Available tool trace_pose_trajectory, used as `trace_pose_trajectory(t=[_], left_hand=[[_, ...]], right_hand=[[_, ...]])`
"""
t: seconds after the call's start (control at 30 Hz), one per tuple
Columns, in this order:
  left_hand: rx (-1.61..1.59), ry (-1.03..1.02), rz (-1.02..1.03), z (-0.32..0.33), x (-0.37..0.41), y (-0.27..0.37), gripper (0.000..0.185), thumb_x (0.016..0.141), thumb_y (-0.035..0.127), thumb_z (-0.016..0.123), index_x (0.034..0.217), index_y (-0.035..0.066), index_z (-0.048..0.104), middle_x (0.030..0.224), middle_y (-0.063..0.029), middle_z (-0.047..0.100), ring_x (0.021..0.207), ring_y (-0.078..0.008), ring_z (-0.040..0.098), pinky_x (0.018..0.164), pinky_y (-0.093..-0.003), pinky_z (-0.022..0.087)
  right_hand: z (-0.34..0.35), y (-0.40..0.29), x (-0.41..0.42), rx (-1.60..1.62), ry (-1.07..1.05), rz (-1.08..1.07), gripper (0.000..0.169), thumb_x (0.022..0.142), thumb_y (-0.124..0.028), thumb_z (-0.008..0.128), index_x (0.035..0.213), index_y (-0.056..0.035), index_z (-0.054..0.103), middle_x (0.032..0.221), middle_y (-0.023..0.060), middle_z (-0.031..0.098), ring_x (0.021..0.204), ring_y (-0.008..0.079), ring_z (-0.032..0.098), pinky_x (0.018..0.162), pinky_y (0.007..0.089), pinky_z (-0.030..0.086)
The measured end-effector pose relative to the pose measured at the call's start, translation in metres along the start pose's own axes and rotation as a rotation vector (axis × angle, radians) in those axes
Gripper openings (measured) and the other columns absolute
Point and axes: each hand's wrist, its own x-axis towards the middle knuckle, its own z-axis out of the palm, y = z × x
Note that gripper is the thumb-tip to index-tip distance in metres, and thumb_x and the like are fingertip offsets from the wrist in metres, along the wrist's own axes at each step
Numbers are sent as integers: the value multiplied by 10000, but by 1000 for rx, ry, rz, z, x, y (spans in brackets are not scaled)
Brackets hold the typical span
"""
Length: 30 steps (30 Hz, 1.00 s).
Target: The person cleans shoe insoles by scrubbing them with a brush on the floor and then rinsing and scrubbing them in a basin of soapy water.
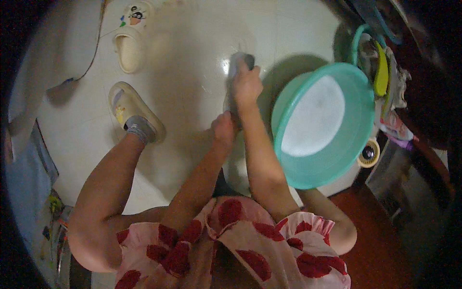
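In the middle of the head view, low over the pale floor, lies a long grey item (231, 77), blurred and possibly a shoe. My left hand (223, 127) grips its near end. My right hand (248, 85) is further out along it, closed around a small dark object (249, 61) that may be a brush; fingers hide most of it. To the right of my right forearm stands a green plastic basin (355, 119) holding whitish, foamy-looking liquid (316, 117). Wet shine shows on the floor (209, 77) around the grey item.
A cream clog (130, 54) and another decorated clog (139, 16) lie at far left. My left foot wears a cream slipper (124, 101). A cord (95, 54) runs down the left. Beyond the basin are a yellow item (381, 70) and a small round brush (369, 153).
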Motion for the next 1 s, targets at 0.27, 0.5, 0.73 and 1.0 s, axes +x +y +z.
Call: trace_pose_trajectory(t=[0.27,0.5,0.73,1.0], left_hand=[[-89,-111,38,-18,8,32,199,884,240,466,910,46,506,858,-168,571,785,-368,572,686,-470,462],[-569,47,-95,13,9,-66,179,833,182,518,949,49,490,896,-164,549,868,-351,545,728,-445,449],[-488,-81,-29,2,-3,1,176,840,196,508,956,66,482,916,-159,541,840,-362,539,705,-459,439],[95,-140,106,-3,-6,36,204,800,218,571,943,84,512,868,-120,530,809,-327,532,673,-429,434]], right_hand=[[-1,19,5,-35,100,-62,383,777,-132,564,1133,-269,593,913,194,503,651,374,587,540,454,501],[7,-26,-83,60,-214,-63,426,769,-99,560,1158,-273,575,922,190,493,658,381,581,572,458,507],[6,16,-44,-10,-10,-39,415,771,-131,577,1157,-284,585,929,185,506,669,389,588,548,467,500],[-2,31,10,-105,76,-21,324,798,-129,544,1097,-245,589,891,188,508,635,369,586,534,457,496]])
